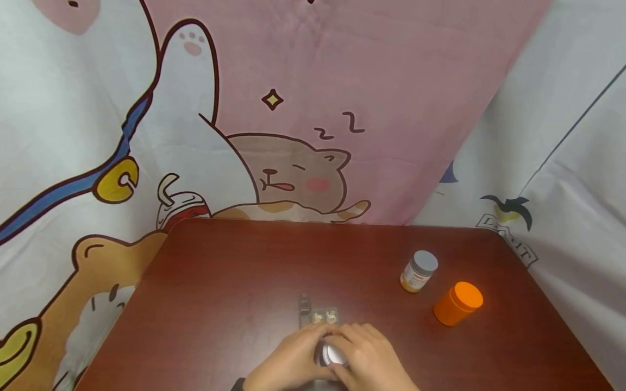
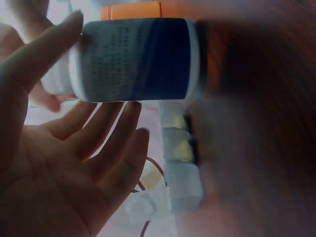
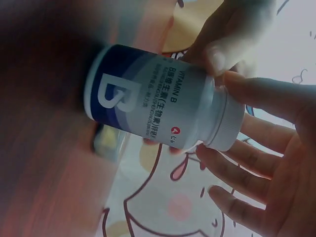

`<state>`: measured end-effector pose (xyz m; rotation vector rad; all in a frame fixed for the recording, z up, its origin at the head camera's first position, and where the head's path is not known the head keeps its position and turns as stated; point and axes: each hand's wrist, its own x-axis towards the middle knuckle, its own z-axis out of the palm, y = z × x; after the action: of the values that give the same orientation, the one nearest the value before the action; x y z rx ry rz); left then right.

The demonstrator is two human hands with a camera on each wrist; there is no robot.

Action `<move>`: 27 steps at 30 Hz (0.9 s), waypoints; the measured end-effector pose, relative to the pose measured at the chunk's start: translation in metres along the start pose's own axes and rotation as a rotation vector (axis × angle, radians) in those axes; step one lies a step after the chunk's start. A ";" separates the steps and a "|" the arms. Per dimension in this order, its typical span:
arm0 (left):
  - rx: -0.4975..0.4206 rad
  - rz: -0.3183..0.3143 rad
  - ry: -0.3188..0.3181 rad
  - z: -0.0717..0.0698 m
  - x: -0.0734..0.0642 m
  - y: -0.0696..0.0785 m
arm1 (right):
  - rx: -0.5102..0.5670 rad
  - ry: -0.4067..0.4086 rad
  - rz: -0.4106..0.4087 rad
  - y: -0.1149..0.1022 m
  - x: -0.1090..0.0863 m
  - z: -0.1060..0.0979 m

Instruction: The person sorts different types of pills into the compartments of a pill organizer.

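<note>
Vitamin B bottle [image 3: 143,98]: we find it between the two hands, low and central in the head view; it is white, with dark blue low on its label and a large letter B.
Long axis: close to upright, base toward the reddish-brown surface [image 1: 220,282], white cap [image 1: 335,355] uppermost; we cannot tell whether the base touches down.
Left hand [image 1: 289,355]: curled round the bottle's body from the left, thumb on the near side by the neck, fingers across the far side.
Right hand [image 1: 368,353]: thumb and fingers pinched about the cap from the right, with one finger reaching clear of it.
Nearer hand: neither, as we see both in contact, left on the body, right at the top.
Pill case [image 1: 318,316]: translucent, pale yellowish inside, just beyond the hands.
To the right: orange bottle [image 1: 457,305] and, farther back, grey-lidded jar [image 1: 418,271], both well apart from the hands.
Backdrop: pink and white cartoon cloth [image 1: 415,81].
</note>
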<state>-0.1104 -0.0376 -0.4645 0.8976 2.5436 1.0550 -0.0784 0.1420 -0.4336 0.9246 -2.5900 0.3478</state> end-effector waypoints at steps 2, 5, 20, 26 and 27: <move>-0.011 0.003 -0.015 0.000 0.001 -0.004 | -0.011 0.047 -0.025 -0.003 0.001 0.003; -0.010 0.020 -0.029 0.001 0.002 -0.009 | -0.021 0.093 -0.045 -0.005 0.001 0.007; 0.028 0.043 -0.034 0.003 0.006 -0.022 | 0.477 0.087 0.109 0.017 -0.017 0.029; 0.035 0.044 -0.036 0.003 0.007 -0.026 | 0.730 0.019 0.207 0.024 -0.022 0.037; 0.034 0.047 -0.038 0.003 0.007 -0.027 | 0.752 0.001 0.226 0.024 -0.023 0.037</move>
<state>-0.1261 -0.0462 -0.4858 0.9811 2.5286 1.0006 -0.0872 0.1597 -0.4794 0.8262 -2.5772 1.4456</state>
